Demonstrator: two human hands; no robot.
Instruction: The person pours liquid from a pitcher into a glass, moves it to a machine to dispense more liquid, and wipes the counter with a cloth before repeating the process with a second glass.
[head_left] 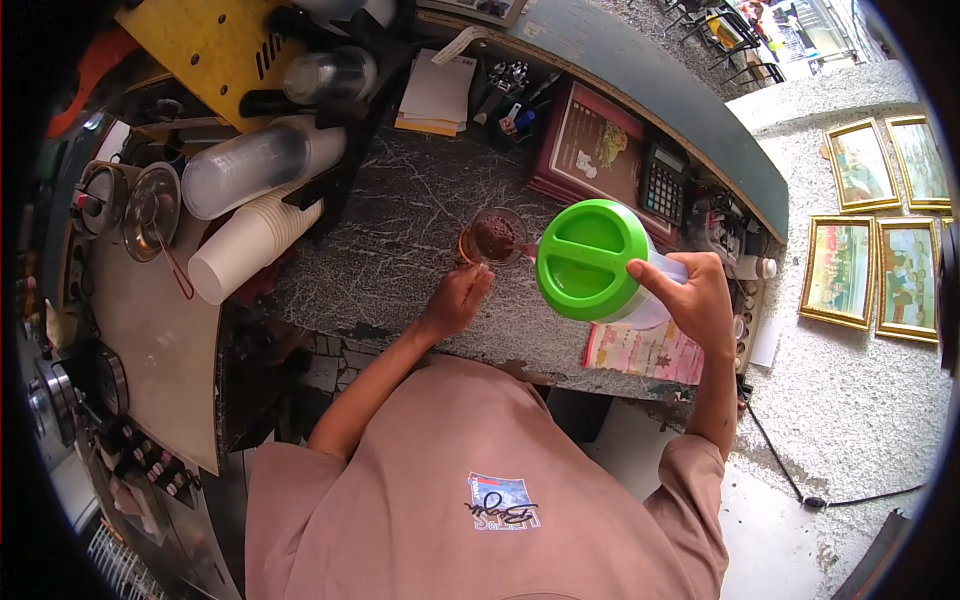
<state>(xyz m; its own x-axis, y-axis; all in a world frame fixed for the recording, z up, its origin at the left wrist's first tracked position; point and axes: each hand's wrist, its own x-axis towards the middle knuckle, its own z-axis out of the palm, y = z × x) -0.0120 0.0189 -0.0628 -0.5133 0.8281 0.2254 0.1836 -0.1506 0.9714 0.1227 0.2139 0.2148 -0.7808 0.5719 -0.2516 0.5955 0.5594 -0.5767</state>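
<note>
A clear glass (497, 238) with frothy dark brown liquid inside stands on the dark, scratched counter. My left hand (460, 298) is closed at its near side; the fingertips are partly hidden. In my right hand (695, 300) is a translucent plastic pitcher (592, 262) with a bright green lid, the thumb resting by the lid's edge. The pitcher tilts to the left, its spout close to the glass's rim. A bit of brown liquid shows between spout and glass. Under the pitcher lies a pink patterned booklet (645, 352).
Along the counter's back are papers (437, 88), a pen holder (505, 110), dark red menus (600, 150) and a calculator (664, 182). At left, stacked paper cups (250, 245) and plastic cups (250, 165) lie sideways near a metal strainer (152, 212). Framed pictures (838, 270) hang at right.
</note>
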